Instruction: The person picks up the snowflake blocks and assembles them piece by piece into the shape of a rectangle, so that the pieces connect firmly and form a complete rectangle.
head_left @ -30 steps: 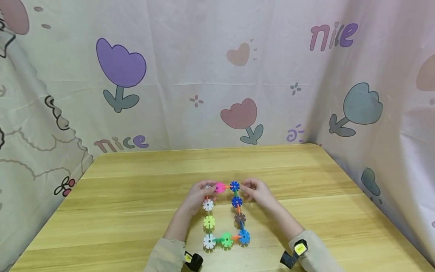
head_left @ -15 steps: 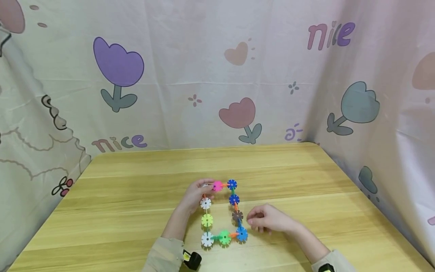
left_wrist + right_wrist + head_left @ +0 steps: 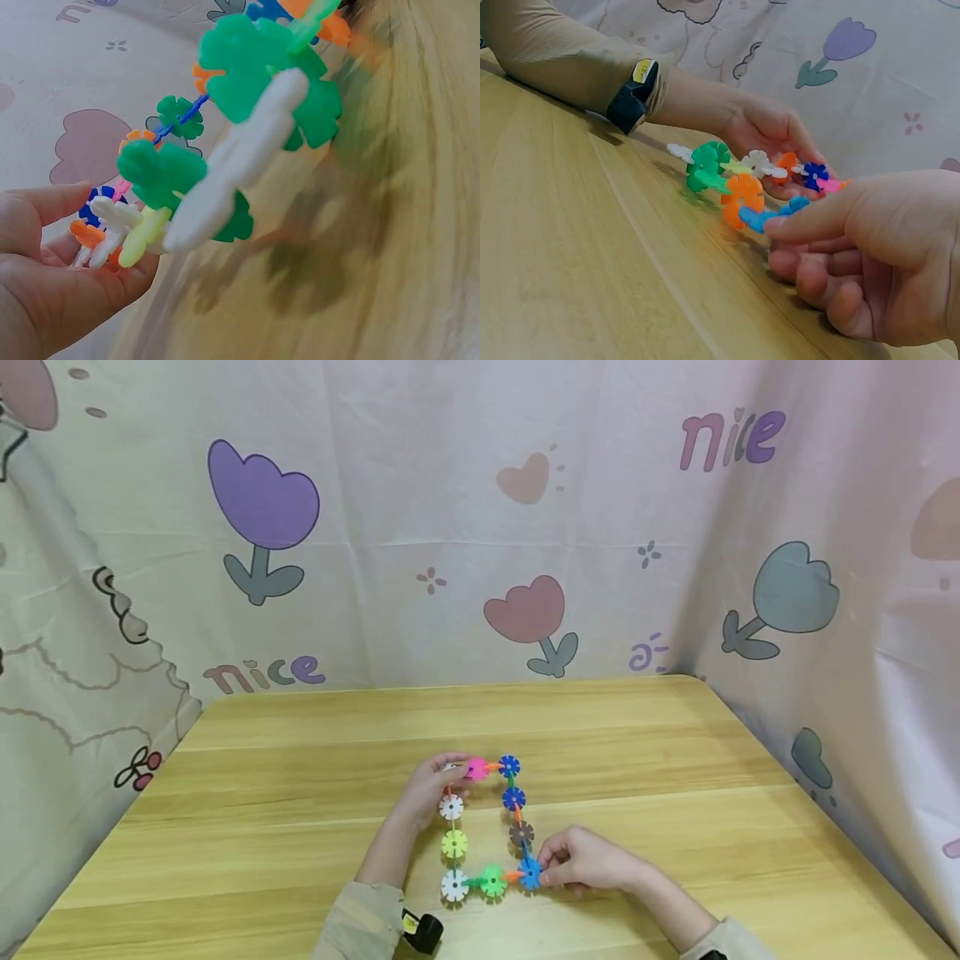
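Plastic snowflake discs, slotted together, form a four-sided ring in the head view. Along it are a yellow disc (image 3: 453,843), a white disc (image 3: 453,886), a green disc (image 3: 492,881), a brown disc (image 3: 521,834) and dark blue discs (image 3: 513,799). My left hand (image 3: 429,789) grips the far left corner beside the pink disc (image 3: 477,768), partly hiding that corner. At the near right corner, my right hand (image 3: 596,862) pinches the light blue disc (image 3: 529,873) between thumb and fingers. An orange disc (image 3: 742,199) joins it edge-on to the green one.
The ring lies over a wood-grain table (image 3: 315,727), and its shadow (image 3: 307,277) falls on the tabletop. A printed curtain (image 3: 405,485) hangs behind and along the sides. A black wrist camera (image 3: 423,933) sits on the left sleeve.
My right hand has left the far right corner, come toward me and taken hold of the light blue disc at the near right corner. My left hand keeps its grip.
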Demonstrator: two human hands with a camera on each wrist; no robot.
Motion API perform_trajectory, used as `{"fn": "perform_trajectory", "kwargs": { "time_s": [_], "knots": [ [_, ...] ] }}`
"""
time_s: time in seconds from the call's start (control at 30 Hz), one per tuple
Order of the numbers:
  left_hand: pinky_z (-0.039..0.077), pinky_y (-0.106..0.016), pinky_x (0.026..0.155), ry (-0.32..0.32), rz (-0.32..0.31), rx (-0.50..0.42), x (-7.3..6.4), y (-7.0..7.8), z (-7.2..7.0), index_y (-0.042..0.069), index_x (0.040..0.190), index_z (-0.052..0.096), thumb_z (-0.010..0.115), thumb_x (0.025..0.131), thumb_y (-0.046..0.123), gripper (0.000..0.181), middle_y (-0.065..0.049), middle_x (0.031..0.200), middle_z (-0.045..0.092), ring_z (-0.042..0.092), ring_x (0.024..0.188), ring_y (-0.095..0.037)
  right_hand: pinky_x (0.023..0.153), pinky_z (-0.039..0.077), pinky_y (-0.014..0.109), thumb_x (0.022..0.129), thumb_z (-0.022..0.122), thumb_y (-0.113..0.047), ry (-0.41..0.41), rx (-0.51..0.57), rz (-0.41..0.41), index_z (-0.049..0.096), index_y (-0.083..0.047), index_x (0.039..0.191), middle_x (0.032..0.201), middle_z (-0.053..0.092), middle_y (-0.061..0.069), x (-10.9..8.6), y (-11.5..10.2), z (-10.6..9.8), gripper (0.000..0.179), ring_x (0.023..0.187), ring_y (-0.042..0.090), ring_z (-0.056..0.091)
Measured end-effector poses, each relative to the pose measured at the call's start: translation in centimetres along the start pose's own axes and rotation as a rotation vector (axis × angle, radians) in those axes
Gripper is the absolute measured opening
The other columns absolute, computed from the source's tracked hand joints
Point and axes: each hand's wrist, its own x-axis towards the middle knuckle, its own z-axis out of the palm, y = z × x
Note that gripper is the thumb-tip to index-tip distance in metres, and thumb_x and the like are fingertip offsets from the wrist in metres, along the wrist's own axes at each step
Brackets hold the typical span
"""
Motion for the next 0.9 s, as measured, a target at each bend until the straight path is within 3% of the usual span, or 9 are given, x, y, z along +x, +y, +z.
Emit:
{"fn": "perform_trajectory", "kwargs": {
  "time_s": [0.27,0.47,0.67,0.9],
  "knots": [
    [0.05,-0.029,0.074,0.076,0.005,0.026,0.2,-0.4,-0.3,-0.007,0.123,0.05,0.055,0.091,0.007,0.035,-0.018,0.106,0.06,0.062,0.09,-0.029,0.044,0.043,0.018,0.088,0.059,-0.011,0.008,0.081,-0.035,0.058,0.002,0.092,0.072,0.058,0.007,0.1,0.3,-0.6,0.013,0.057,0.012,0.052],
    [0.047,-0.023,0.066,0.122,-0.015,0.011,0.1,-0.3,-0.8,-0.007,0.124,0.051,0.057,0.089,0.006,0.037,-0.012,0.094,0.064,0.063,0.079,-0.02,0.054,0.05,0.023,0.09,0.055,-0.009,0.061,0.142,-0.035,0.056,0.005,0.095,0.078,0.061,0.011,0.5,0.6,-1.2,0.016,0.065,0.016,0.058],
    [0.046,-0.021,0.059,0.125,-0.027,0.003,-0.3,0.1,-1.2,-0.005,0.122,0.054,0.058,0.089,0.005,0.035,-0.012,0.089,0.063,0.061,0.071,-0.014,0.063,0.054,0.031,0.092,0.051,-0.008,0.151,0.217,-0.021,0.053,0.01,0.101,0.083,0.063,0.012,0.8,0.7,-1.8,0.021,0.073,0.021,0.062],
    [0.05,-0.026,0.065,0.051,-0.025,0.007,-0.7,0.1,-1.9,-0.005,0.124,0.051,0.055,0.089,0.003,0.037,-0.016,0.091,0.063,0.06,0.075,-0.017,0.067,0.054,0.034,0.092,0.05,-0.008,0.274,0.285,-0.015,0.049,0.014,0.105,0.089,0.064,0.017,1.6,0.6,-2.8,0.025,0.077,0.024,0.064]
  ]
}}
